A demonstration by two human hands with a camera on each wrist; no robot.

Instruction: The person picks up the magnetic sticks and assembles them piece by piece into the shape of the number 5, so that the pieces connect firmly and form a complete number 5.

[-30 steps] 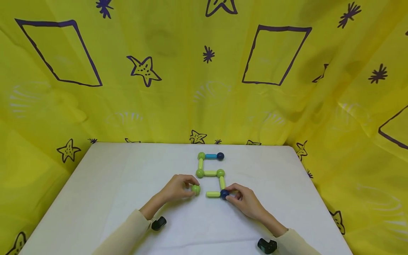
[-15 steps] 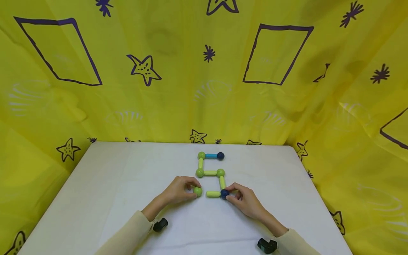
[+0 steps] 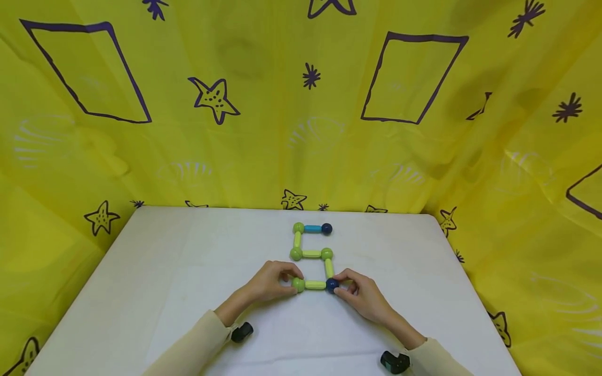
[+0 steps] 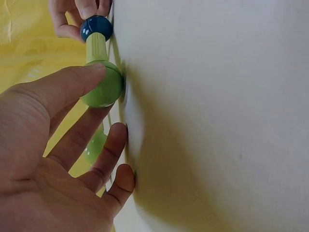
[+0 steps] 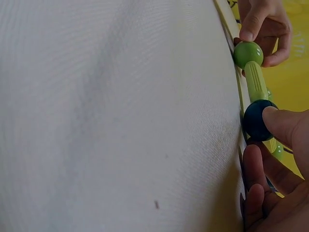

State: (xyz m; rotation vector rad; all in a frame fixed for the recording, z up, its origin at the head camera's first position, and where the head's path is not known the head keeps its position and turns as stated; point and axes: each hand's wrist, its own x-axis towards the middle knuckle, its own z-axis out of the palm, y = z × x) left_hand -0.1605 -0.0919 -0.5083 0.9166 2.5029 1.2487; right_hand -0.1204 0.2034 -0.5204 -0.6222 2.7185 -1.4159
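My left hand (image 3: 271, 282) pinches a green ball (image 3: 298, 284) between thumb and finger. That ball touches the left end of a light green rod (image 3: 315, 285). At the rod's other end, my right hand (image 3: 366, 296) pinches a dark blue ball (image 3: 332, 285). From there a second light green rod (image 3: 328, 268) runs up to another green ball (image 3: 326, 254). The chain of balls and rods goes on in an S shape, past a blue rod (image 3: 312, 228) to a dark blue ball (image 3: 326, 228) at the far end. Both wrist views show the two pinched balls joined by the rod.
The pieces lie on a white-covered table (image 3: 188, 245). A yellow curtain (image 3: 263, 146) with dark star and square drawings hangs behind the table and along both sides. A black wrist device (image 3: 242, 332) sits at the left sleeve, and another (image 3: 395, 362) at the right.
My left hand has moved right with the green ball, closing the gap to the rod's free end, and the two now touch. The right hand has stayed on the dark blue ball.
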